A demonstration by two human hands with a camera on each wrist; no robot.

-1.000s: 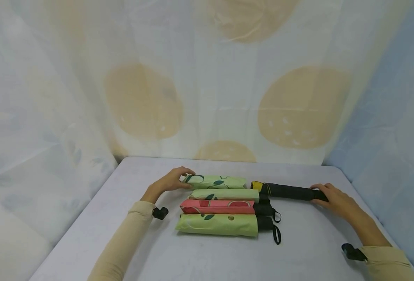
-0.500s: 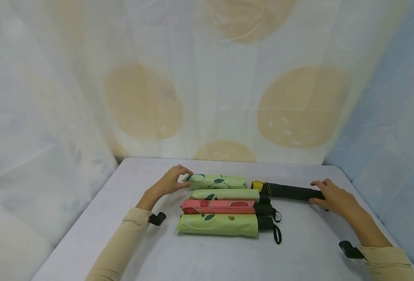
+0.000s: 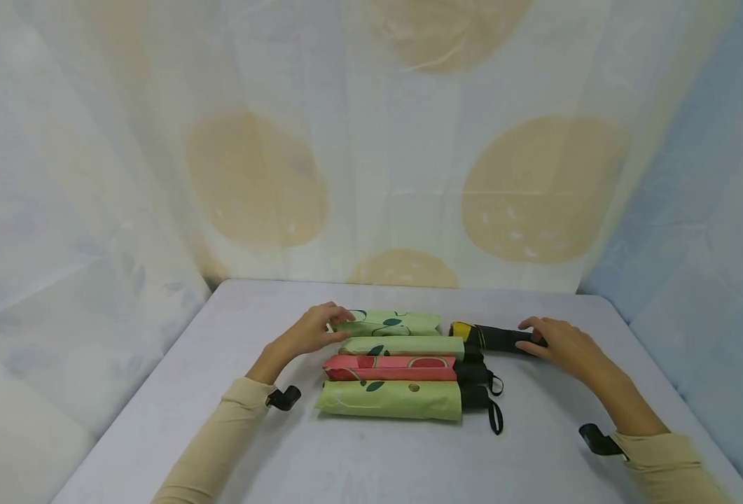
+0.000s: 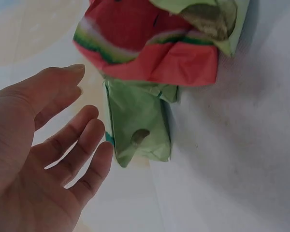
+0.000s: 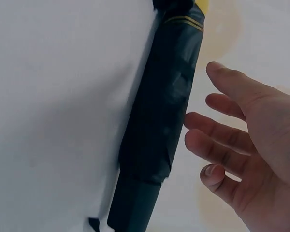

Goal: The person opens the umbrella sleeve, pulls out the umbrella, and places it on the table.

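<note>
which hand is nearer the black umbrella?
Right. The right hand is at the black umbrella, fingers open over its right end. The left hand is across the row, at the left end of the rearmost green umbrella.

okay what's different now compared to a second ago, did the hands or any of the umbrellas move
The right hand slid left along the black umbrella, from its far right end toward its middle; its fingers are spread, not gripping. The left hand stayed at the left end of the rear green umbrella, fingers open. The black umbrella barely shifted, if at all. The green and red umbrellas kept their places on the table.
</note>
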